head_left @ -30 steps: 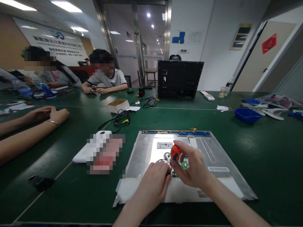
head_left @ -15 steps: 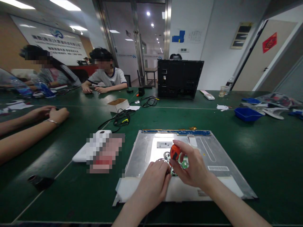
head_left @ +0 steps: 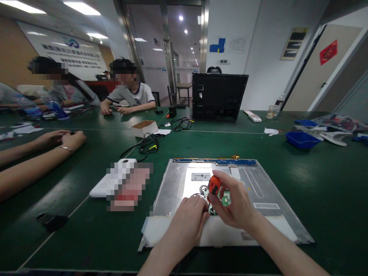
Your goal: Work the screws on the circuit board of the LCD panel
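In the head view, a flat silver display panel point(head_left: 172, 191) lies on the table with a blue circuit strip point(head_left: 198, 161) along its far edge. A screwdriver point(head_left: 214, 185) with an orange-red and black handle stands over a small green circuit board point(head_left: 226, 198) near the panel's middle. My right hand point(head_left: 237, 201) is closed round that handle, thumb and fingers pinching it. Beside it, my left hand point(head_left: 188, 216) rests on the panel with curled fingers by the screwdriver's lower end. What those fingers hold is hidden; a thin dark cable shows near them.
Left of the panel lies a white power bank point(head_left: 115, 178) near a blurred patch. Behind are coiled black cables point(head_left: 148, 143), a small open box point(head_left: 144, 128), a black monitor back point(head_left: 220, 97) and a blue tray point(head_left: 302, 140). A co-worker's forearms point(head_left: 37, 165) rest at left.
The whole view has shifted very slightly. Both hands stay at the circuit board, and the screwdriver is still in the right hand's grip.
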`<move>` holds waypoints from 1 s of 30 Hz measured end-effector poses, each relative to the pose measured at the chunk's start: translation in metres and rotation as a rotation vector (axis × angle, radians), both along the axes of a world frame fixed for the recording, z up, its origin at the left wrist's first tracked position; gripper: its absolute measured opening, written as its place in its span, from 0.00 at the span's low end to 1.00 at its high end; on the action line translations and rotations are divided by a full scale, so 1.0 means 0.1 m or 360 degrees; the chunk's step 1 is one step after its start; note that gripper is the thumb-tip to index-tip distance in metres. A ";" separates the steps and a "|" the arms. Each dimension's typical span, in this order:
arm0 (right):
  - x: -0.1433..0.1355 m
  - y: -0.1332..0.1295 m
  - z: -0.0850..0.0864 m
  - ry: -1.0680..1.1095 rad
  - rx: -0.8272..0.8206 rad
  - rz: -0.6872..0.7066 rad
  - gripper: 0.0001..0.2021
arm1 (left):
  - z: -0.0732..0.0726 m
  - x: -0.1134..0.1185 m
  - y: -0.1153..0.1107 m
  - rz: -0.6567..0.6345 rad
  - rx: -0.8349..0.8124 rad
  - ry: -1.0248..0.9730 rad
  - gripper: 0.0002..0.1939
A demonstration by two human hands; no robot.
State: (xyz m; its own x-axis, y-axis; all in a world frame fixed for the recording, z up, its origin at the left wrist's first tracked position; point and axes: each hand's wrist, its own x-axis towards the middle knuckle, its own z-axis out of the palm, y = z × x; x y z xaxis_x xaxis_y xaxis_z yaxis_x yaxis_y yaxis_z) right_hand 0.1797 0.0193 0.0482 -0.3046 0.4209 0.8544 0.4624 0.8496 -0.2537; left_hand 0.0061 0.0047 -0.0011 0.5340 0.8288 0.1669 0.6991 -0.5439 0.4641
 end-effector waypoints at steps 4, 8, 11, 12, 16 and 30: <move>0.00 0.00 0.00 -0.0010 -0.0005 0.0002 0.22 | 0.00 -0.01 -0.01 -0.0008 0.0004 0.0001 0.07; 0.00 0.01 -0.01 -0.0009 0.0013 -0.0025 0.22 | -0.02 -0.01 -0.01 -0.0013 0.0019 -0.0005 0.07; 0.01 0.01 -0.02 0.0000 -0.0006 -0.0008 0.23 | -0.04 -0.01 0.00 -0.0020 0.0034 -0.0018 0.08; 0.01 0.02 -0.02 0.0002 -0.0009 0.0006 0.24 | -0.04 -0.01 0.00 -0.0016 0.0041 -0.0028 0.08; 0.01 0.02 -0.02 -0.0001 -0.0005 0.0031 0.24 | -0.02 -0.01 0.00 -0.0017 0.0043 -0.0036 0.08; -0.01 0.05 -0.01 -0.0020 -0.0009 0.0022 0.20 | 0.03 -0.02 -0.04 -0.0031 0.0006 -0.0102 0.06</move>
